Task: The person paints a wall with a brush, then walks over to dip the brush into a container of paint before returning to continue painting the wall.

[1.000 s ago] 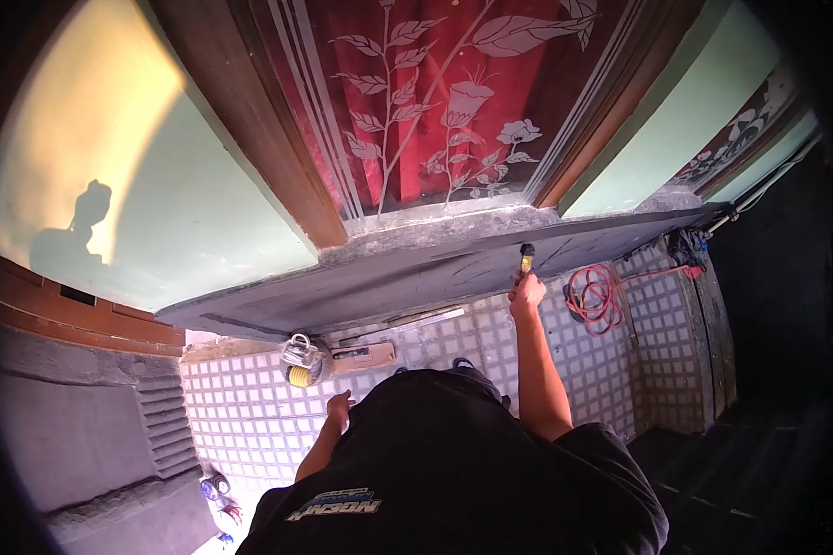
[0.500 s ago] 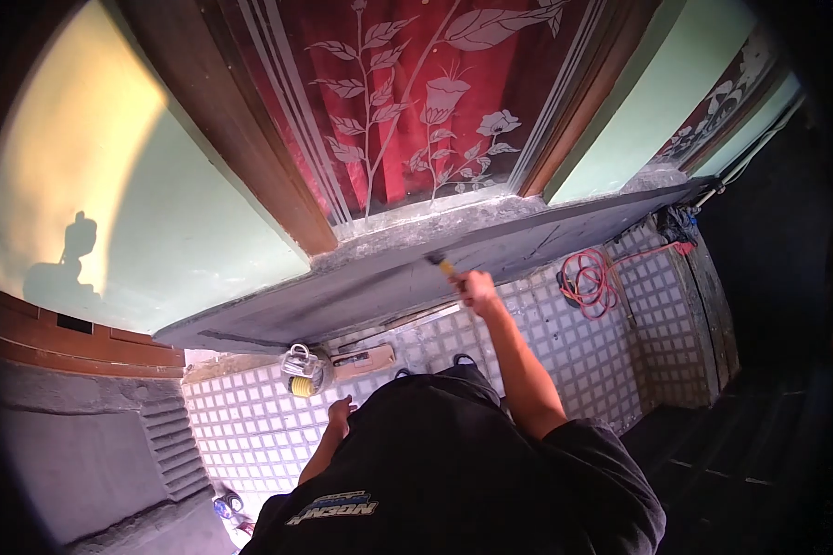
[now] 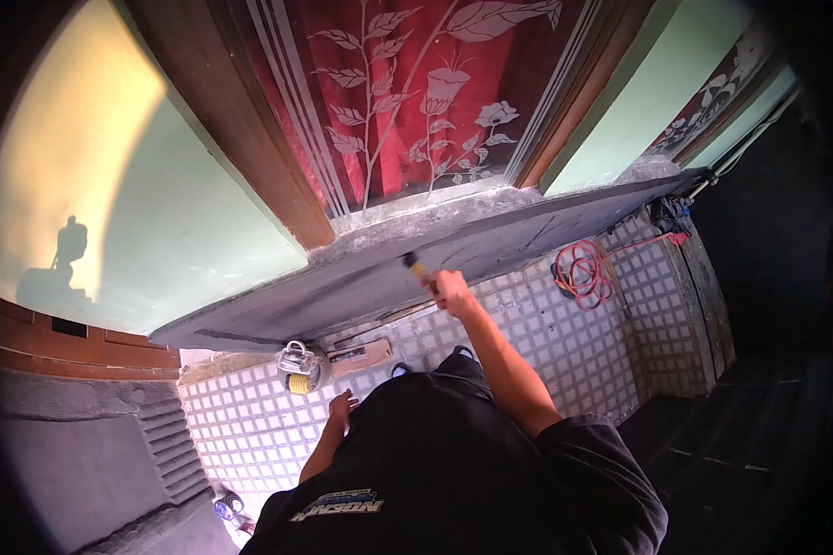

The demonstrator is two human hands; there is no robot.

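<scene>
My right hand (image 3: 451, 291) is closed round the handle of a paintbrush (image 3: 416, 266), which has a yellowish band and dark bristles. The brush tip is at the dark grey low wall (image 3: 361, 294) below the window, apparently touching it. My left hand (image 3: 343, 405) hangs beside my body, fingers loosely parted and holding nothing. Nearest to it on the floor stands a clear container (image 3: 296, 357) with a ribbed yellow part at its front. Beside that lies a flat tan piece (image 3: 370, 354), perhaps cardboard, with a dark narrow tool on it.
A window with a red curtain (image 3: 389, 139) and brown frame rises above the ledge (image 3: 416, 218). Coiled red cable (image 3: 583, 277) lies on the tiled floor (image 3: 250, 416) to the right, near a dark plastic bag (image 3: 668, 217). A step edge runs along the right side.
My right hand and the paintbrush have moved a little left along the grey wall. The left hand stays at my side. The view has shifted slightly.
</scene>
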